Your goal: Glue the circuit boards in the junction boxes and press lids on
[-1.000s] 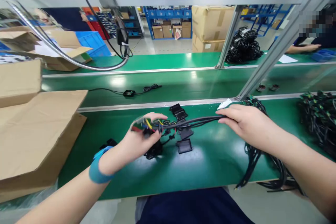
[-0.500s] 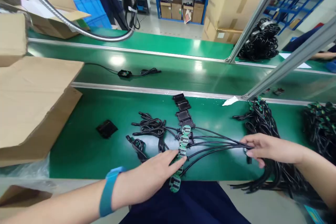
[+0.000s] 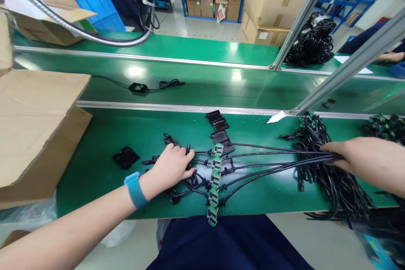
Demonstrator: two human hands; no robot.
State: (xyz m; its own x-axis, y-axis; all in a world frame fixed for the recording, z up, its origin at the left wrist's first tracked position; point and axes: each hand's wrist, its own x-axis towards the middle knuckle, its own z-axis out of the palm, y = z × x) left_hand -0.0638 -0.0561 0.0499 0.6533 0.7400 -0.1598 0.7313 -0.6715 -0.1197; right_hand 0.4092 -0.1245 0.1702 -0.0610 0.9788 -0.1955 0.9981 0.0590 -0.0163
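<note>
Green boards [image 3: 215,178], five of them, sit in a line running from far to near at the middle of the table [image 3: 259,200], the nearest reaching over the near edge. Black cables [image 3: 316,158] run from their right side and draw together into one bundle at the right hand [image 3: 354,158]. Its thumb and forefinger pinch that bundle above a pile [image 3: 338,190] of more black cables; its other fingers are too hidden to tell.

Short leads run from the left side of the boards to black coils [image 3: 193,181]. Over these lies the left hand [image 3: 172,164], a teal band [image 3: 136,190] on its wrist. Its fingers are bent and close together, the thumb held apart toward the boards — whether they grip the coils I cannot tell.

Black cases [image 3: 220,136] lie in a row just beyond the boards, the nearest ones partly behind the far board and its cables. To the left, well apart from the boards, are some black pieces [image 3: 125,158], and farther left stands an open carton [image 3: 41,122]. A white scrap [image 3: 276,117] lies at the far right, near the foot of a metal post [image 3: 341,67].
</note>
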